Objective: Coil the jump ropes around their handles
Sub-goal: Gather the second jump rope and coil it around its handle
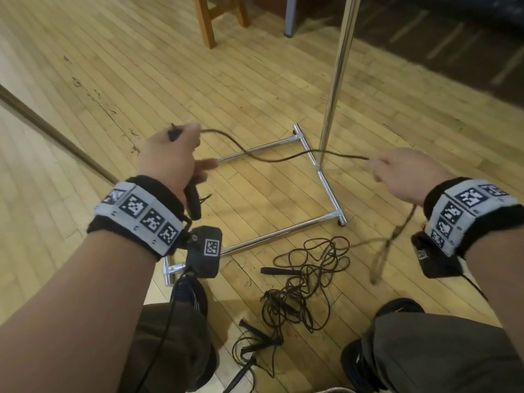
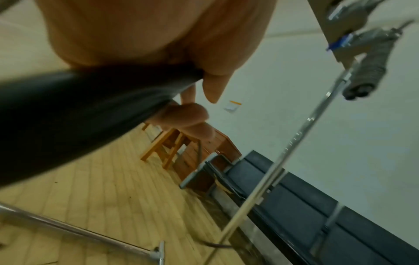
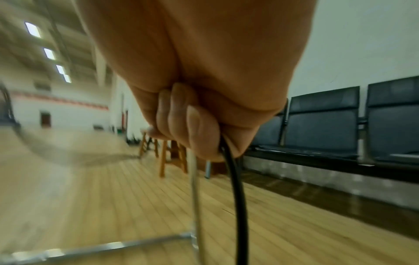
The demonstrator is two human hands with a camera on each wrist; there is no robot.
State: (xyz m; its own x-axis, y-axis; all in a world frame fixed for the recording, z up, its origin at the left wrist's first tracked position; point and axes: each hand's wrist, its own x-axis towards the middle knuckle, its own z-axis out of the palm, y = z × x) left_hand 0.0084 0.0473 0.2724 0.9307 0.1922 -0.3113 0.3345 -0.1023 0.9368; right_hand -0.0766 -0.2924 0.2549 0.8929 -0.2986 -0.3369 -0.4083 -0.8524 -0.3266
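Head view shows the left hand [image 1: 170,157] curled around a black jump-rope handle [image 1: 192,201], whose lower end pokes out below the palm toward the wrist. A dark brown rope [image 1: 269,158] leaves the top of that fist, sags in a shallow curve, and runs across to the right hand [image 1: 402,173], which pinches it between thumb and fingers. Below the right hand a blurred length of the same rope hangs down toward the wooden floor [image 1: 113,66].

Left wrist view confirms the grip: the handle [image 2: 79,114] fills the lower left of the picture, with the fingers [image 2: 186,114] wrapped round it. Right wrist view shows the curled fingers [image 3: 181,122] closed on the thin black cord [image 3: 238,197], which drops straight from the fist.

On the floor between the person's knees lies a tangled pile of ropes [image 1: 303,282], uncoiled, with a loose black handle [image 1: 276,270] at its left edge and more handles nearer the camera. Just beyond the pile stands a chrome rack base [image 1: 326,182] with its upright pole [image 1: 337,75]; the held rope crosses in front of that pole. A wooden stool [image 1: 209,21] stands farther back.
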